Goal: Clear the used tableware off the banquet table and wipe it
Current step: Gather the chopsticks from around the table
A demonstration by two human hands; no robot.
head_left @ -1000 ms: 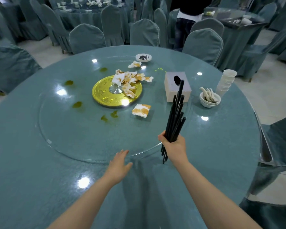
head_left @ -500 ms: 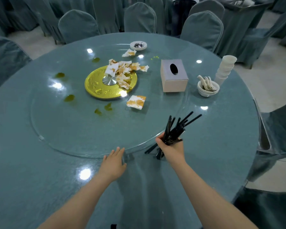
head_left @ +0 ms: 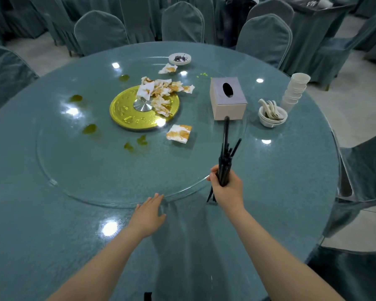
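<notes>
Right hand [head_left: 226, 187] is gripping a bundle of black chopsticks [head_left: 225, 157], fingers curled tight round it, sticks standing near upright over the glass turntable [head_left: 74, 161] rim. Left hand [head_left: 148, 213] is lying flat, fingers straight and together, tips touching that rim. Stained napkins [head_left: 161, 92] are sitting beyond on the gold plate [head_left: 126, 111].

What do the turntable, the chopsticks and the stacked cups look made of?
Turntable: clear glass, glossy; the cloth shows through it and the lamps glare off it.
Chopsticks in the right hand: black, smooth, probably plastic or lacquered wood.
Stacked cups: off-white, thin-walled, matte; likely paper or disposable plastic.
</notes>
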